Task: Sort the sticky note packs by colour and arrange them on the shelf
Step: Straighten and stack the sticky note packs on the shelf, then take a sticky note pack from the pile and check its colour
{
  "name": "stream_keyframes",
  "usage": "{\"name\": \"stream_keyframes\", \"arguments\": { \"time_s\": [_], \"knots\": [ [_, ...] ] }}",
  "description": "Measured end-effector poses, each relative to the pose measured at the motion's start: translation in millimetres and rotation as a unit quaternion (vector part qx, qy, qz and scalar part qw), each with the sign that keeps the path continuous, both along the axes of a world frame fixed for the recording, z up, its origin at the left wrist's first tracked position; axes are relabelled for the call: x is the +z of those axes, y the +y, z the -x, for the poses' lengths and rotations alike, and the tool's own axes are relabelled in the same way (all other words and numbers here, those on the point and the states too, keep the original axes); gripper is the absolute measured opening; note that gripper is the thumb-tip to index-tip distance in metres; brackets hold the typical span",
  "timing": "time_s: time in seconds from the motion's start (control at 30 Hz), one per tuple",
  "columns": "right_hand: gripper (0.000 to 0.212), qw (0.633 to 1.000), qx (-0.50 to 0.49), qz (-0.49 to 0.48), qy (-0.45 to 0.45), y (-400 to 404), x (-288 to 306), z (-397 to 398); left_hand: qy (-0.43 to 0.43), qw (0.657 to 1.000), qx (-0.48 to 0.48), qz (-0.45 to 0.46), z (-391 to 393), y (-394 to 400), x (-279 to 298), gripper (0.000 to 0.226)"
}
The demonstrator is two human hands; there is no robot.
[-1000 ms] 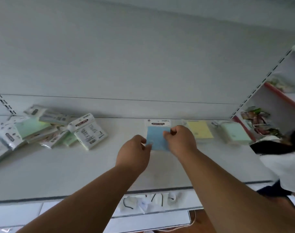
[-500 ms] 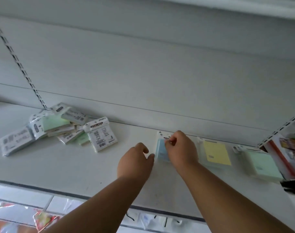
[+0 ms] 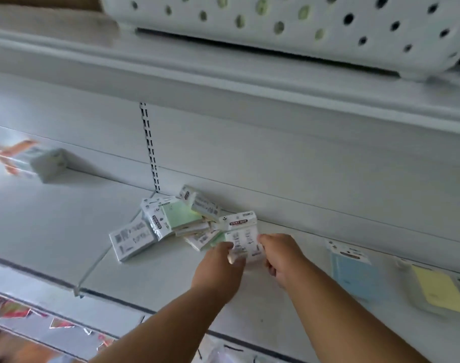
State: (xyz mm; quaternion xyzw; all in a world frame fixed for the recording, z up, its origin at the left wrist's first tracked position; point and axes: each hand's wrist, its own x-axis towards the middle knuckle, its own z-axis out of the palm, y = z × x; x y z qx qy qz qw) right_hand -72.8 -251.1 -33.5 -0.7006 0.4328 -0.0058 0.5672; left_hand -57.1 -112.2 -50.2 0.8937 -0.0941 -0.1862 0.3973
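On the shelf (image 3: pixel 53 231), my left hand (image 3: pixel 218 268) and right hand (image 3: pixel 284 255) pinched a face-down pack (image 3: pixel 243 235), its colour hidden. They had left the blue pack (image 3: pixel 354 273); the pile (image 3: pixel 168 221) blurred.

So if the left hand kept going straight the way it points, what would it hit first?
Probably the back-side-up pack that the left hand already pinches; beyond it, the shelf's back wall. Depth is unclear.

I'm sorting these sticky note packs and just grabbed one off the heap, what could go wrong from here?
1. The pack between your left hand and right hand shows its printed back, so its colour could be misjudged.
2. It touches the loose pile; lifting it may shift neighbouring packs.
3. The blue pack and yellow pack lie close together; a careless placement could nudge them.
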Motion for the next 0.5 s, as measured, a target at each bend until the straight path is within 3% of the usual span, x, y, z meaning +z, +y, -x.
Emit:
{"name": "stream_keyframes", "arguments": {
  "time_s": [0.1, 0.23, 0.4, 0.5],
  "knots": [
    [0.02, 0.994, -0.042, -0.086, -0.049, 19, 15, 3, 0.14, 0.975, 0.019, 0.172, -15, 18, 14, 0.04],
    [0.023, 0.99, 0.031, -0.096, -0.096, 46, 27, 21, 0.242, 0.917, 0.015, 0.318, -24, 39, 18, 0.038],
    [0.018, 0.99, 0.03, -0.053, -0.128, 52, 19, 48, 0.323, 0.876, -0.015, 0.357, -12, 51, 13, 0.033],
    [0.01, 0.991, 0.029, 0.003, -0.132, 42, 17, 66, 0.325, 0.878, -0.059, 0.347, 1, 47, 14, 0.019]
  ]
}}
